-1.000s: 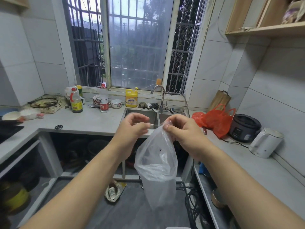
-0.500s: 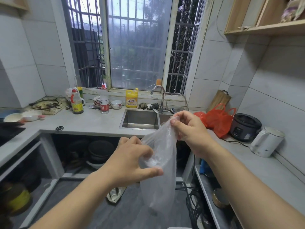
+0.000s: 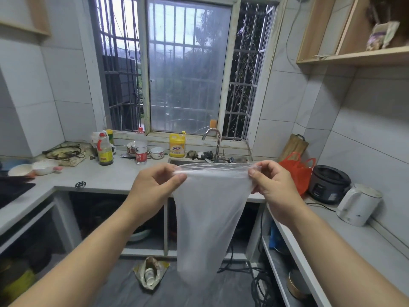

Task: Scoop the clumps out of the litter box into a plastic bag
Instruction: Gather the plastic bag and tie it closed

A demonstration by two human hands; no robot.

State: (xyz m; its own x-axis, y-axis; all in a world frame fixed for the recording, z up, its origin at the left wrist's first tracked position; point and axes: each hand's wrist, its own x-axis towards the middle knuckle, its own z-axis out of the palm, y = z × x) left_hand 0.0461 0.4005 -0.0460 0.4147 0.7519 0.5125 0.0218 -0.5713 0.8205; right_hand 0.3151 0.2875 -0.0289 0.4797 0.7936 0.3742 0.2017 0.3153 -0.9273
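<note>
A: Where is the plastic bag [image 3: 208, 218]?

B: Centre of the frame, held in the air. Its mouth is stretched flat across the middle; the body hangs down and narrows toward the lower centre, in front of the floor.

A: State of the left hand [image 3: 155, 185]?

B: Left of centre — thumb and fingers curled together, pinching the left end of the bag's top edge.

A: And the right hand [image 3: 272, 187]?

B: Right of centre — thumb and forefinger pinch the right end of the edge, other fingers curled behind the film.

A: Surroundings?

B: The faucet [image 3: 213, 142] stands just above the bag's mouth; a yellow bottle [image 3: 177, 145] left of it; a red bag [image 3: 296, 171] and a white kettle [image 3: 357, 204] at right.
</note>
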